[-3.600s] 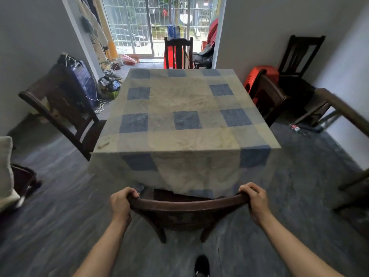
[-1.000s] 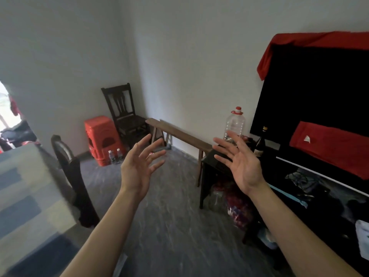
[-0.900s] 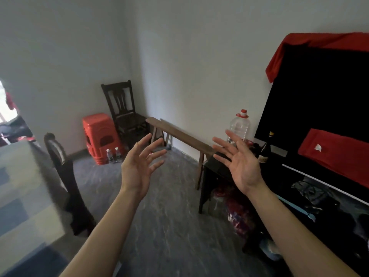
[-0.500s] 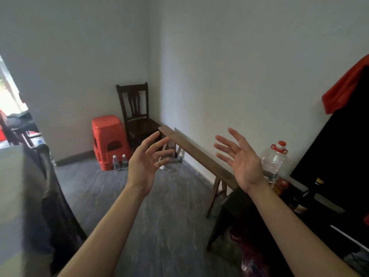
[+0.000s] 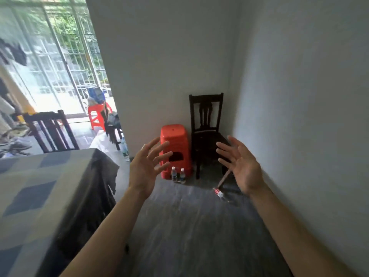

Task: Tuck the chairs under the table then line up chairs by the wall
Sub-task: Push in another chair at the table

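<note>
The left hand (image 5: 146, 168) and right hand (image 5: 242, 166) are raised and hold nothing, fingers spread wide. Beyond them, the dark chair (image 5: 206, 126) stands in the corner, just beside the red stool (image 5: 175, 144). Best to grip both sides of its back evenly and lift it clear of the small bottles (image 5: 177, 174).

red stool (image 5: 175, 144) upright | small bottles (image 5: 174, 174) before it | possibly a fallen bottle (image 5: 219, 193) nearby
</note>
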`<state>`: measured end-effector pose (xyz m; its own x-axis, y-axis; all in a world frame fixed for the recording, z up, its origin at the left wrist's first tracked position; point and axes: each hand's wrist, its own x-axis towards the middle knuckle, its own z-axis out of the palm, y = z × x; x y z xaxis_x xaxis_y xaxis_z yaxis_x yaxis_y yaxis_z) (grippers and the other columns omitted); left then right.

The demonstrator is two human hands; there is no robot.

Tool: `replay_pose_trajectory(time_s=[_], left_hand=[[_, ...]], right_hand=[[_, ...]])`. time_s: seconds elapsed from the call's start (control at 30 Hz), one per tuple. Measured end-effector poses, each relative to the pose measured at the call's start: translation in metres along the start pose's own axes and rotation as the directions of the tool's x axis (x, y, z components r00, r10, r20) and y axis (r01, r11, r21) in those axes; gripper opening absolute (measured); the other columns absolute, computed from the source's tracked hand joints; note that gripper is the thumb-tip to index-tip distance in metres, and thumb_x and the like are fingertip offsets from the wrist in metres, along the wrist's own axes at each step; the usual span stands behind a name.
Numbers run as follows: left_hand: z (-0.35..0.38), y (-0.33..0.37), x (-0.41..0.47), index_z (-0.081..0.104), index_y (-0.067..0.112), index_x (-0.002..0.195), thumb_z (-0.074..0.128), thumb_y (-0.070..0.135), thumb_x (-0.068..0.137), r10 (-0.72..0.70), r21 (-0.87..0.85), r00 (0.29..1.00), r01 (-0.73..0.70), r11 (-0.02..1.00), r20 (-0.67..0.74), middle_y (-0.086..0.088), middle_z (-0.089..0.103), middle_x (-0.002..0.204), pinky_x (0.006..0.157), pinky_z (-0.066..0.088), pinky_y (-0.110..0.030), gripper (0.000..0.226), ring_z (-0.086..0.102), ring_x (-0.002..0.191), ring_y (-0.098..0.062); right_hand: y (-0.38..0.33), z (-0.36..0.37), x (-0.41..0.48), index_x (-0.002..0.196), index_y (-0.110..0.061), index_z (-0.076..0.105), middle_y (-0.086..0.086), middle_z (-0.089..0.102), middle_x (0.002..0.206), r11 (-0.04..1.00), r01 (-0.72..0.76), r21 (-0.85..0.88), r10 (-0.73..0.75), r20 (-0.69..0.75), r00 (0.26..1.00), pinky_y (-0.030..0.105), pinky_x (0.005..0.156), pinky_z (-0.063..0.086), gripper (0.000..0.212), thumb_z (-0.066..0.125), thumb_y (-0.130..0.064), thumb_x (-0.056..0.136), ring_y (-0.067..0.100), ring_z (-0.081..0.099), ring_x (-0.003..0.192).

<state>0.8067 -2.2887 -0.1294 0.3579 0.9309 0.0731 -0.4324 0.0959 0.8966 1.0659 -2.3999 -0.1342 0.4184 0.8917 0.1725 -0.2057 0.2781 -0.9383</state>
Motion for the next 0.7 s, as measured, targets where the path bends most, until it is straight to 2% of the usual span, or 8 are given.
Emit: replay_pose_trajectory(time_s=[0.13,0.27,0.33,0.4,0.57,0.63,0.7], left_hand=[[-0.012,0.013,0.055,0.06,0.021,0.141,0.033,0.042,0.106,0.072,0.021,0.985,-0.07,0.997,-0.154,-0.007,0.07,0.136,0.1,0.049,-0.053,0.048,0.069,0.118,-0.032],[-0.047,0.02,0.084,0.056,0.019,0.144,0.033,0.042,0.107,0.141,0.04,0.941,-0.135,0.99,-0.308,-0.008,0.068,0.138,0.104,0.047,-0.054,0.05,0.065,0.125,-0.036],[-0.067,0.024,0.094,0.056,0.018,0.145,0.039,0.043,0.104,0.179,0.057,0.911,-0.17,0.984,-0.372,-0.008,0.069,0.137,0.105,0.046,-0.055,0.051,0.068,0.12,-0.033],[-0.092,0.026,0.105,0.058,0.017,0.143,0.053,0.048,0.093,0.206,0.054,0.875,-0.203,0.978,-0.439,-0.007,0.07,0.135,0.104,0.045,-0.054,0.059,0.07,0.115,-0.031],[-0.15,0.031,0.139,0.063,0.016,0.138,0.065,0.053,0.077,0.25,0.04,0.765,-0.282,0.958,-0.593,-0.009,0.07,0.135,0.108,0.042,-0.058,0.072,0.061,0.127,-0.041],[-0.168,0.036,0.158,0.066,0.018,0.135,0.066,0.052,0.077,0.255,0.042,0.726,-0.298,0.954,-0.639,-0.008,0.072,0.132,0.109,0.041,-0.058,0.067,0.061,0.127,-0.042],[-0.185,0.041,0.174,0.071,0.023,0.126,0.062,0.049,0.084,0.272,0.052,0.699,-0.319,0.946,-0.662,-0.006,0.073,0.13,0.106,0.042,-0.058,0.05,0.063,0.124,-0.041]], right_hand=[[0.011,0.021,0.105,0.143,-0.023,0.055,0.009,0.069,0.136,0.998,-0.05,0.042,0.043,0.158,0.986,0.051,0.107,0.047,0.044,0.04,-0.04,0.106,0.027,0.064,0.128],[0.046,0.069,0.179,0.14,-0.022,0.057,0.011,0.069,0.135,0.99,-0.124,0.061,0.101,0.297,0.949,0.049,0.106,0.047,0.04,0.037,-0.035,0.108,0.03,0.065,0.126],[0.07,0.098,0.209,0.139,-0.02,0.058,0.015,0.069,0.134,0.984,-0.168,0.055,0.138,0.354,0.925,0.05,0.108,0.046,0.04,0.035,-0.032,0.109,0.032,0.064,0.126],[0.096,0.131,0.237,0.136,-0.019,0.06,0.016,0.07,0.132,0.98,-0.195,0.027,0.166,0.416,0.894,0.049,0.107,0.047,0.039,0.035,-0.03,0.108,0.033,0.064,0.125],[0.146,0.204,0.294,0.134,-0.019,0.061,0.01,0.073,0.128,0.973,-0.208,-0.099,0.229,0.534,0.814,0.041,0.099,0.05,0.041,0.031,-0.033,0.11,0.029,0.068,0.12],[0.161,0.229,0.32,0.133,-0.018,0.062,0.008,0.074,0.128,0.97,-0.196,-0.144,0.243,0.564,0.789,0.038,0.096,0.051,0.041,0.032,-0.033,0.11,0.027,0.069,0.12],[0.175,0.253,0.346,0.133,-0.017,0.062,0.008,0.073,0.129,0.97,-0.182,-0.162,0.243,0.588,0.772,0.039,0.097,0.051,0.041,0.036,-0.034,0.108,0.026,0.069,0.12]])
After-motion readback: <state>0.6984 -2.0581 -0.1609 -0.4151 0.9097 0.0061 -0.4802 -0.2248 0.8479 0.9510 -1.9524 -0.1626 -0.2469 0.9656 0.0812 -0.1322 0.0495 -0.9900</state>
